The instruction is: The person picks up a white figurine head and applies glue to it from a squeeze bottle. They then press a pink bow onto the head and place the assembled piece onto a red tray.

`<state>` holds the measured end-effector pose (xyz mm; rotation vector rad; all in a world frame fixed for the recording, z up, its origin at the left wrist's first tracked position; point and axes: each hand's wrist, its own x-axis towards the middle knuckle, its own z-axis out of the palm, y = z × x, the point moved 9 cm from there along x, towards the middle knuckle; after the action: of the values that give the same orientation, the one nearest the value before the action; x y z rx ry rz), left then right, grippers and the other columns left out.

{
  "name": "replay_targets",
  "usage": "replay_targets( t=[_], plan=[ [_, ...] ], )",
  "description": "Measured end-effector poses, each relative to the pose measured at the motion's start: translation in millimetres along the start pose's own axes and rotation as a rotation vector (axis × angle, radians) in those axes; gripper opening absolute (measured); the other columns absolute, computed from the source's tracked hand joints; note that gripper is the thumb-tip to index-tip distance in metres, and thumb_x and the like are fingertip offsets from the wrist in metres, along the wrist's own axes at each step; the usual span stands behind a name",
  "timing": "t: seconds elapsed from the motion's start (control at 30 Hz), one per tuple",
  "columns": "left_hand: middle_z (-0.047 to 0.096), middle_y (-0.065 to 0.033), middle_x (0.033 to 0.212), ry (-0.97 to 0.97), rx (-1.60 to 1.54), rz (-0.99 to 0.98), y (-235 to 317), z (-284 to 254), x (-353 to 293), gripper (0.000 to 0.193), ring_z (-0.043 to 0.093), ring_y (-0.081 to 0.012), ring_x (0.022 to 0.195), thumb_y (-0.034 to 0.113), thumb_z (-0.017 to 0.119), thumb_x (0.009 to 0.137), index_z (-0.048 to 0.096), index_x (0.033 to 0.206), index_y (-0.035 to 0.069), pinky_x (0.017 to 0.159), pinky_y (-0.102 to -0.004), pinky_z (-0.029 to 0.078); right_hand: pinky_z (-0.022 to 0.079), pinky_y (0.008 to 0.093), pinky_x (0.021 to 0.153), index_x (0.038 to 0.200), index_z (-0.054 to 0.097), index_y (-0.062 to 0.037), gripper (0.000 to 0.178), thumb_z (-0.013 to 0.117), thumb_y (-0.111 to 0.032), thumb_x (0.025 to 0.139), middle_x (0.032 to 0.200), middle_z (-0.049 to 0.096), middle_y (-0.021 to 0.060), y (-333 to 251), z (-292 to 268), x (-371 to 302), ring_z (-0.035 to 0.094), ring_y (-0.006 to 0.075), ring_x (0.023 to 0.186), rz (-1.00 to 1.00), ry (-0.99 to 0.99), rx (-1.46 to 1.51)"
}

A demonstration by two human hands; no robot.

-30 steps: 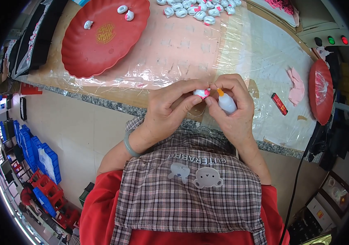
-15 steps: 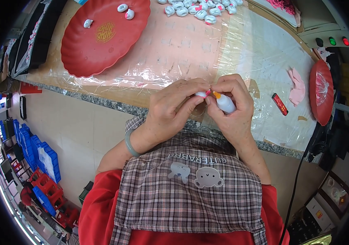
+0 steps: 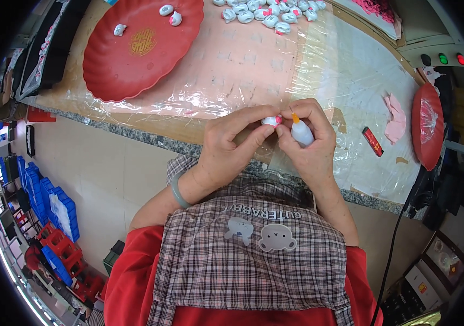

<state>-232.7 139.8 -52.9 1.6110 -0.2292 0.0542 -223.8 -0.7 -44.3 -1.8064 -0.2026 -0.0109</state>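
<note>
My left hand [image 3: 226, 136] pinches a small white figurine [image 3: 269, 120] with a pink bow-like piece on its right side. In my right hand [image 3: 316, 136] is a white squeeze bottle [image 3: 301, 133] with an orange nozzle and a fine tip, pointing up. My right thumb touches the pink piece, or lies very close to it. Both hands are over the near edge of the table. Farther away lie several similar white figurines [image 3: 270, 20], some with pink pieces.
A large red scalloped plate [image 3: 112, 70] at the far left bears 3 white figurines. To the right are a small red box [image 3: 372, 141], a pink cloth [image 3: 395, 120] and a red dish [image 3: 426, 126]. A plastic-covered table [image 3: 351, 70] has a stone edge. A black cable [image 3: 396, 233] hangs at the right.
The bottle's nozzle has moved away from the pink piece and now points upward. The figurine has turned slightly in my left fingers, and my right thumb has come up to it.
</note>
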Motion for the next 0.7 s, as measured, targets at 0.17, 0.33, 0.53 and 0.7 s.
replay_targets(
  t=[0.17, 0.33, 0.53, 0.7],
  plan=[
    [0.067, -0.0142, 0.105, -0.038, -0.085, -0.029, 4, 3, 0, 0.035, 0.067, -0.0185, 0.088, -0.003, 0.062, 0.079, 0.063, 0.114, 0.001, 0.077, -0.0284, 0.055, 0.047, 0.0239, 0.076, 0.092, 0.058, -0.001, 0.02, 0.064, 0.007, 0.074, 0.096, 0.055, 0.0057, -1, -5, 1, 0.058, 0.0117, 0.085, -0.008, 0.013, 0.041],
    [0.067, -0.0145, 0.106, -0.063, -0.08, -0.071, 2, 3, 4, 0.036, 0.067, -0.0194, 0.089, -0.003, 0.063, 0.079, 0.063, 0.114, 0.001, 0.078, -0.0289, 0.054, 0.049, 0.0247, 0.073, 0.091, 0.06, -0.0004, 0.018, 0.067, 0.004, 0.075, 0.093, 0.058, 0.0064, -2, -6, 5, 0.06, 0.0125, 0.083, 0.006, -0.002, 0.082],
    [0.069, -0.0142, 0.099, -0.033, 0.048, 0.035, 16, -4, 9, 0.026, 0.068, -0.0233, 0.087, -0.002, 0.063, 0.082, 0.066, 0.107, 0.001, 0.073, -0.0299, 0.054, 0.048, 0.0238, 0.072, 0.09, 0.06, -0.0016, 0.021, 0.075, -0.002, 0.075, 0.083, 0.062, 0.0016, 8, 0, 5, 0.059, 0.0088, 0.077, 0.181, 0.008, 0.162],
    [0.068, -0.0102, 0.103, -0.101, -0.004, 0.0, 17, 3, 7, 0.025, 0.064, -0.0144, 0.09, 0.0, 0.063, 0.085, 0.064, 0.11, -0.001, 0.078, -0.0258, 0.051, 0.046, 0.0225, 0.07, 0.088, 0.059, -0.0015, 0.019, 0.072, 0.003, 0.075, 0.084, 0.061, 0.0021, 10, -8, -2, 0.056, 0.0086, 0.078, 0.177, 0.059, 0.13]
  ],
)
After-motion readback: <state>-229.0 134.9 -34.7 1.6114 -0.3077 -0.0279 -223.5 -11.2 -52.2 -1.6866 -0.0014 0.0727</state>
